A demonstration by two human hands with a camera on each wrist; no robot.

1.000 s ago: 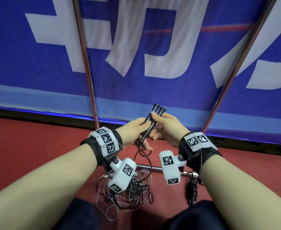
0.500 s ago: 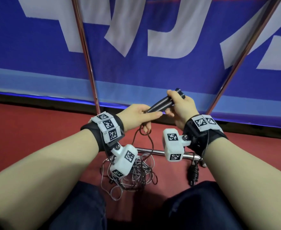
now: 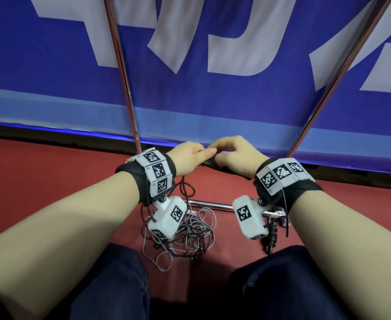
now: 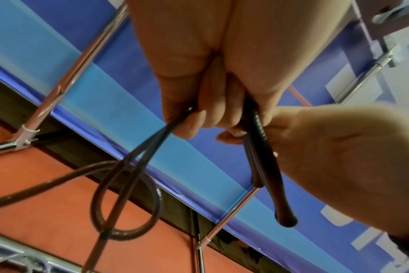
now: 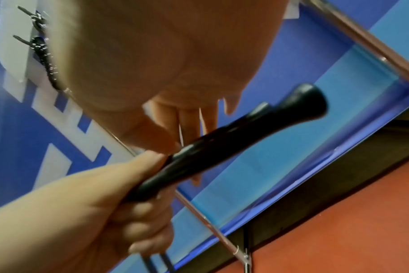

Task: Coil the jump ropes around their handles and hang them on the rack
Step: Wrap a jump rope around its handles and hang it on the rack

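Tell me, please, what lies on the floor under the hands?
Under the hands lie a tangle of loose ropes and the rack's chrome bar. The wrist cameras cover part of both; the ropes' handles there cannot be seen.

Handles (image 5: 227,146) – glossy black plastic; rack (image 3: 120,54) – shiny metal.
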